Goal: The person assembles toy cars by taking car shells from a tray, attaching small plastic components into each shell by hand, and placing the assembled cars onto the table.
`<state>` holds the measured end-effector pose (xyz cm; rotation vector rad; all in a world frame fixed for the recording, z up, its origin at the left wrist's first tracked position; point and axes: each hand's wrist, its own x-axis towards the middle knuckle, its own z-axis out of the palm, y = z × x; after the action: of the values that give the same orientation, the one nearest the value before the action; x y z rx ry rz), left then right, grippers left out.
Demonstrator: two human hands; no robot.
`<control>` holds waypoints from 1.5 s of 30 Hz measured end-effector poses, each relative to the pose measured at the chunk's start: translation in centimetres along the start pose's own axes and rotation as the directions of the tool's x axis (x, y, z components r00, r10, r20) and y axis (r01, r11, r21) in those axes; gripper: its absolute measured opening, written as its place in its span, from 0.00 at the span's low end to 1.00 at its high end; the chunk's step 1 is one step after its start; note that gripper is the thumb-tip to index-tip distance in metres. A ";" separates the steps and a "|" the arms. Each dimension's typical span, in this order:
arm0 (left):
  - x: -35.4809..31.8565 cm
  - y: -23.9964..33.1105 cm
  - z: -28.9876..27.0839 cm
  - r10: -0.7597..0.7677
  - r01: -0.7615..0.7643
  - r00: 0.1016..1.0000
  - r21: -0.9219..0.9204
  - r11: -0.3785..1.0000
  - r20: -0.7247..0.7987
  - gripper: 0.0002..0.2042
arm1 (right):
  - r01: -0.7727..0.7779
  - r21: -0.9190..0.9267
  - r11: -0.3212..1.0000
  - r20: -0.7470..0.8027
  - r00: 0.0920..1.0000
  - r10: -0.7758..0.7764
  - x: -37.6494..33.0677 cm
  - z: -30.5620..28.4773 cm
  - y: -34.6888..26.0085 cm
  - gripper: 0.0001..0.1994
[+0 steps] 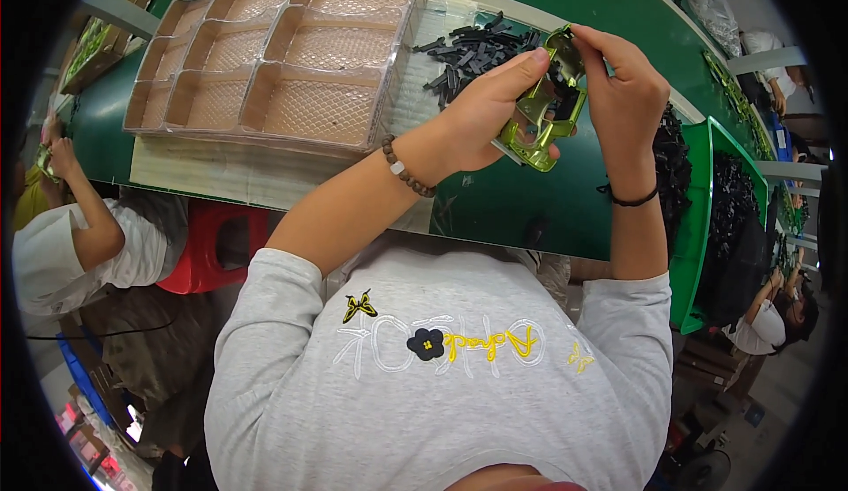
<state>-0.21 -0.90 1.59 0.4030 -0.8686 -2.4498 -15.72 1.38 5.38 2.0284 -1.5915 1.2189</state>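
Observation:
My left hand (481, 111) grips a shiny yellow-green metal frame part (541, 111) from its left side, thumb along its upper edge. My right hand (623, 94) holds the part's upper right end, fingers pinching near a small black piece set into the frame. Both hands hover over the green work surface (521, 208). A pile of small black plastic strips (468, 54) lies just behind my left hand. A bead bracelet is on my left wrist and a black band on my right.
A clear plastic tray (283, 58) with several empty compartments sits at the left on a pale board. A green bin (698, 226) of black parts stands at the right. A seated person (79, 244) works at the left beside a red stool (212, 248); another person (768, 314) is at the right.

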 end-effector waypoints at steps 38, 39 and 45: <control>-2.1 0.2 0.7 0.219 -0.187 0.973 0.298 0.936 -0.076 0.23 | -0.803 0.303 0.513 0.873 0.450 0.188 5.4 -2.7 4.5 0.13; -3.6 0.4 1.3 0.385 -0.235 0.908 0.560 0.794 -0.164 0.23 | -0.873 0.226 0.433 0.924 0.332 0.188 6.1 -2.2 5.4 0.14; -12.5 3.9 -0.6 0.728 -0.313 0.624 0.945 -0.100 0.284 0.22 | -0.939 0.343 -0.024 0.799 0.279 0.533 9.6 6.6 15.9 0.08</control>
<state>11.81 3.06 4.97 0.6722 -1.9166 -0.6337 -26.88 -14.88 4.49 1.7141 -3.2261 2.4189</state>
